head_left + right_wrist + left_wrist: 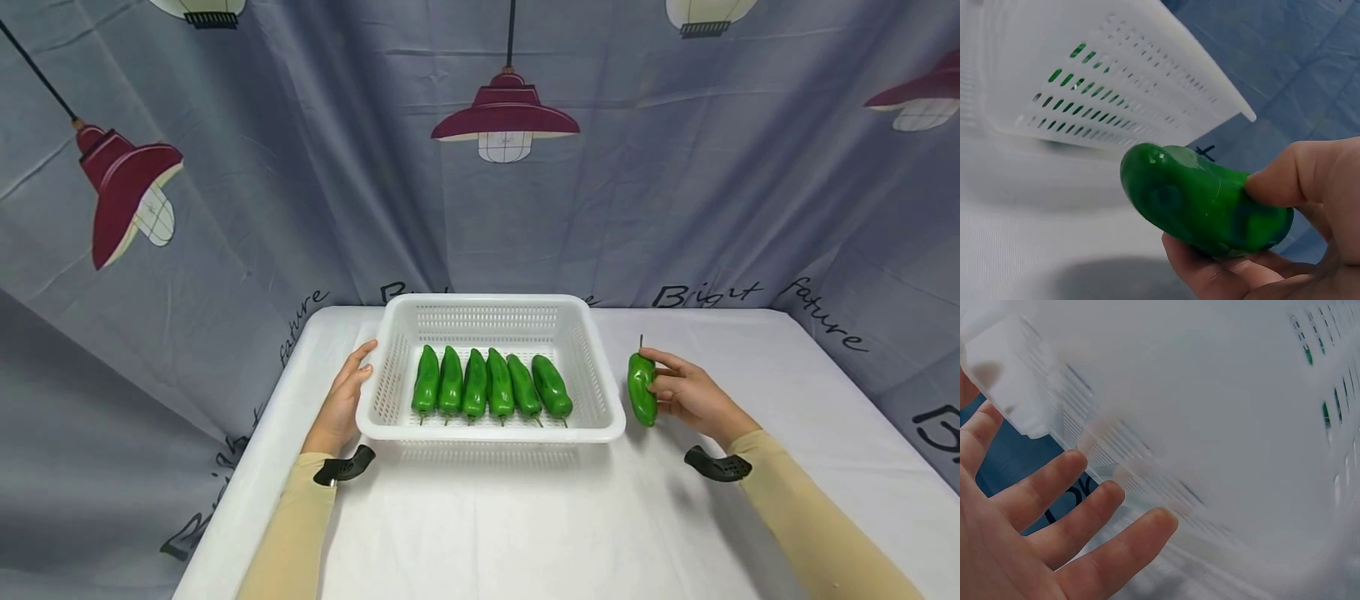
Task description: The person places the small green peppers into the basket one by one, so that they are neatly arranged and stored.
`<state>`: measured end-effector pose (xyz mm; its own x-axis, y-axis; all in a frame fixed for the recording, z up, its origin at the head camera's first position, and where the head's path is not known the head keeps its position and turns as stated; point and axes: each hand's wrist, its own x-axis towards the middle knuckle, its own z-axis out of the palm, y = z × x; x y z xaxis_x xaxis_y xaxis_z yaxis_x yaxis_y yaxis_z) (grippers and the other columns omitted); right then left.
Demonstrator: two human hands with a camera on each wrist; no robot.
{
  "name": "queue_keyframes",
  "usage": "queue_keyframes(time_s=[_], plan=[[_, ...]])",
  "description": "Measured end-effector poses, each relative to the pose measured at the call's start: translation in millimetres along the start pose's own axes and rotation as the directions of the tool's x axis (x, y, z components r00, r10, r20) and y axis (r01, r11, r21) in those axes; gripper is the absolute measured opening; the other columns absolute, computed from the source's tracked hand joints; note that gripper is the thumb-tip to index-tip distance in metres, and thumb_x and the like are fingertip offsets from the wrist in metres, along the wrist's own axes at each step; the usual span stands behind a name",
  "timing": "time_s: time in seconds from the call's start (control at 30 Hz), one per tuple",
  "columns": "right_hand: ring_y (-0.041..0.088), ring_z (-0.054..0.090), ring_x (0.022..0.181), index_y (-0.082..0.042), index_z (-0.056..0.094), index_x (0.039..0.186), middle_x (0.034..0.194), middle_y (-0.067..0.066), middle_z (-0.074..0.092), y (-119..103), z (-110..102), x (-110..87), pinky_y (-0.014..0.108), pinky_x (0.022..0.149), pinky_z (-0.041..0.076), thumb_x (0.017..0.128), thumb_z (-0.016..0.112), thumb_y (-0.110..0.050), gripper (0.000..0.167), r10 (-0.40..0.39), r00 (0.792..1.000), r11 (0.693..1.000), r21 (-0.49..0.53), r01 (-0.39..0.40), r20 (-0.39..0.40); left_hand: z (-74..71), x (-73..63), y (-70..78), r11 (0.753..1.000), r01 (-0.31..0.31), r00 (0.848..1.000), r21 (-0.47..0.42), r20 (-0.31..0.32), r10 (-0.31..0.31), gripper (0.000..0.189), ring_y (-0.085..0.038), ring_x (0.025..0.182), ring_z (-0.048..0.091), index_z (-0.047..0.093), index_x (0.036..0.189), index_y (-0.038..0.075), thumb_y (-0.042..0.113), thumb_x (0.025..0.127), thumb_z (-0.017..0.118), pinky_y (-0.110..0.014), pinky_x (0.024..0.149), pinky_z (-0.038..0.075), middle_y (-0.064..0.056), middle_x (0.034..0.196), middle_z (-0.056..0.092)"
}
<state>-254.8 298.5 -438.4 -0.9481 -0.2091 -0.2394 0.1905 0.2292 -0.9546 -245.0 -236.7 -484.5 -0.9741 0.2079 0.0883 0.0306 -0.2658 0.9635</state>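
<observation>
A white perforated plastic basket (491,434) sits on the table. Several glossy green peppers (474,383) lie side by side in it, most of their stems toward the near side. My left hand (341,408) is against the basket's left side; in the left wrist view its fingers (1129,547) extend along the outer wall, fairly straight. To the right of the basket, my right hand (693,398) holds another green pepper (642,389) between thumb and fingers, its stem pointing away from me. Up close, the right wrist view shows this pepper (1197,194) above the white surface.
A white cloth covers the table (480,525). Behind it hangs a grey-blue curtain (337,150) printed with lamps and lettering. Black wrist-worn pieces (343,465) show on both forearms.
</observation>
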Motion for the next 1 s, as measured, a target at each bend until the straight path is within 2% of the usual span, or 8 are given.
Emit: queue_keyframes(time_s=[0.33,0.73,1.0], plan=[[0.007,0.064,0.092,-0.014,0.025,0.162,0.117,-0.008,0.054,-12,-1,-1.7,0.032,0.083,0.058,0.099,0.056,-0.006,0.071,-0.013,1.0,1.0,-0.002,0.013,0.013,0.6,0.3,0.9,1.0,0.005,1.0,0.012,-0.01,-0.005,0.041,-0.002,0.12,0.057,0.033,0.149,0.028,0.026,0.109,0.04,-0.021,0.095,0.051,0.013,0.14,0.05],[0.009,0.07,0.091,-0.016,0.024,0.162,0.116,-0.011,0.058,-30,2,-1.5,0.03,0.082,0.059,0.101,0.059,-0.008,0.07,-0.055,0.997,0.995,0.084,0.05,0.061,0.9,-0.5,1.4,1.0,0.01,1.0,0.014,-0.012,-0.009,0.04,-0.003,0.118,0.057,0.033,0.149,0.029,0.025,0.11,0.038,-0.022,0.094,0.051,0.013,0.139,0.051],[0.009,0.07,0.092,-0.024,0.039,0.152,0.116,-0.01,0.06,-43,10,-2.0,0.028,0.082,0.059,0.102,0.059,-0.009,0.056,-0.091,0.993,0.983,0.165,0.078,0.075,1.5,-0.3,0.1,1.0,0.005,1.0,0.009,-0.01,-0.005,0.04,-0.002,0.122,0.056,0.033,0.15,0.028,0.025,0.11,0.039,-0.022,0.096,0.051,0.013,0.141,0.049]])
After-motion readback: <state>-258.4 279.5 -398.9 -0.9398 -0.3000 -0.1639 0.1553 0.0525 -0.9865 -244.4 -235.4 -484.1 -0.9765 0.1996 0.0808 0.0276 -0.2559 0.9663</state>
